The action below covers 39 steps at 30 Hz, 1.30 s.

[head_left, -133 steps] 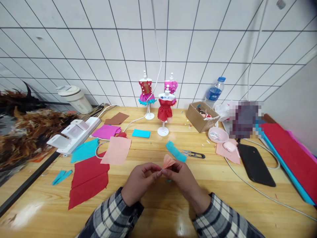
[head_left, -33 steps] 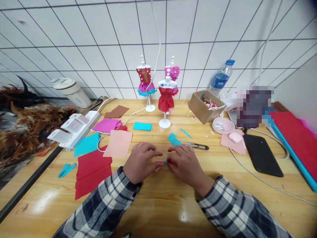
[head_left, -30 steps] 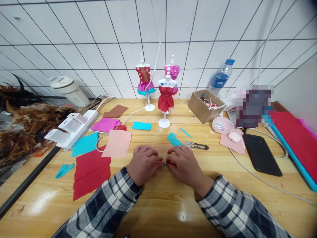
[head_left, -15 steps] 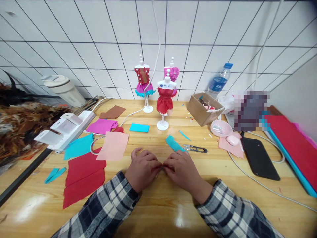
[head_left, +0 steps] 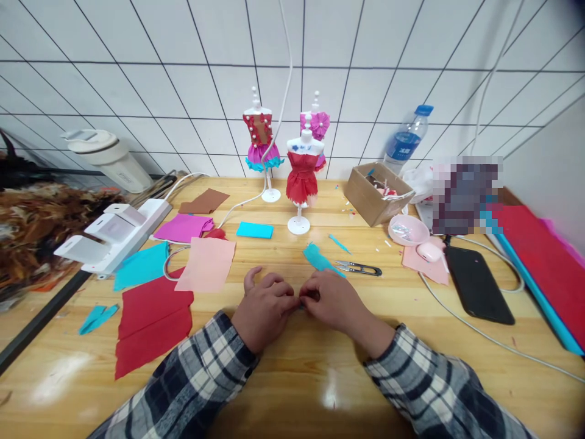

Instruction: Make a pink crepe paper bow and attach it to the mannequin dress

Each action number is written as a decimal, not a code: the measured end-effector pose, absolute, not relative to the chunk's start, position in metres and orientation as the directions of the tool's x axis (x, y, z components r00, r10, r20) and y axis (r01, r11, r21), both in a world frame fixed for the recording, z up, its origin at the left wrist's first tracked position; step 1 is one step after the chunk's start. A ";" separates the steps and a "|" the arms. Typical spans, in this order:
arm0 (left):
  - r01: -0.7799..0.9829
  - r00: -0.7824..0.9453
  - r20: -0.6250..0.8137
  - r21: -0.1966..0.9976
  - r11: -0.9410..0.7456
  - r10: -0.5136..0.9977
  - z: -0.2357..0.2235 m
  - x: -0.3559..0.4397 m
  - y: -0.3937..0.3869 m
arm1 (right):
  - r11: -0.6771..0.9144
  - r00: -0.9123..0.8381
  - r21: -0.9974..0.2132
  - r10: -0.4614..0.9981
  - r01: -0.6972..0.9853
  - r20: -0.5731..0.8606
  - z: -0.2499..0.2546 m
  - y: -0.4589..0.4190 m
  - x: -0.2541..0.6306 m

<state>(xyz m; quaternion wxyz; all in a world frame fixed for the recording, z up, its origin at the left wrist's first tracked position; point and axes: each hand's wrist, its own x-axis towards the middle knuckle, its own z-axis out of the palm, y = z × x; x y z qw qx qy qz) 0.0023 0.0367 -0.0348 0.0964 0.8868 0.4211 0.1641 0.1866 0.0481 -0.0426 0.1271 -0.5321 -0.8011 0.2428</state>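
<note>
My left hand and my right hand meet fingertip to fingertip low over the wooden table. Both pinch, thumb against forefinger; a trace of something small and bluish shows between them, too hidden to name. The left little finger sticks up. Just beyond my right hand lies a teal crepe-like piece, with a thin teal strip farther back. Thread snips lie to the right of that piece. Farther back stands a miniature dress form in a red dress.
Two more dressed forms, one in brown and magenta, stand behind. Red, pink and magenta sheets lie left, near a white power strip. A cardboard box, pink bowl and black phone occupy the right.
The right hand's fingers have lifted and curled slightly at the pinch, while the left hand stays nearly in place. The whole view has shifted a little.
</note>
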 end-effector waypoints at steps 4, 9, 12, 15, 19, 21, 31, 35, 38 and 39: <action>0.722 0.587 0.203 0.306 -0.620 0.784 -0.035 0.003 0.035 | 0.352 -0.405 -0.625 0.912 0.696 0.063 -0.044 0.041 0.198; 0.719 0.591 0.199 0.310 -0.622 0.782 -0.033 0.003 0.033 | 0.399 -0.402 -0.609 0.905 0.685 0.141 -0.042 0.029 0.209; 0.718 0.587 0.188 0.328 -0.614 0.787 -0.033 0.003 0.034 | 0.409 -0.425 -0.540 0.899 0.736 0.101 -0.042 0.027 0.208; 0.715 0.586 0.186 0.339 -0.611 0.789 -0.031 0.002 0.035 | 0.426 -0.441 -0.492 0.892 0.759 0.093 -0.043 0.026 0.207; 0.695 0.602 0.173 0.368 -0.618 0.780 -0.028 -0.001 0.038 | 0.472 -0.466 -0.456 0.875 0.755 0.135 -0.043 0.024 0.206; 0.688 0.605 0.155 0.392 -0.611 0.781 -0.026 -0.002 0.038 | 0.486 -0.477 -0.432 0.868 0.759 0.137 -0.043 0.023 0.205; 0.684 0.615 0.221 0.328 -0.652 0.757 -0.032 -0.005 0.039 | 0.452 -0.459 -0.456 0.882 0.767 0.101 -0.049 0.019 0.216; 0.675 0.618 0.232 0.335 -0.658 0.751 -0.037 -0.005 0.037 | 0.428 -0.441 -0.475 0.893 0.769 0.092 -0.051 0.017 0.216; 0.672 0.597 0.254 0.359 -0.647 0.761 -0.044 -0.009 0.033 | 0.435 -0.443 -0.487 0.890 0.757 0.105 -0.051 0.017 0.216; 0.668 0.591 0.265 0.369 -0.646 0.762 -0.046 -0.011 0.032 | 0.430 -0.438 -0.487 0.893 0.760 0.106 -0.051 0.017 0.216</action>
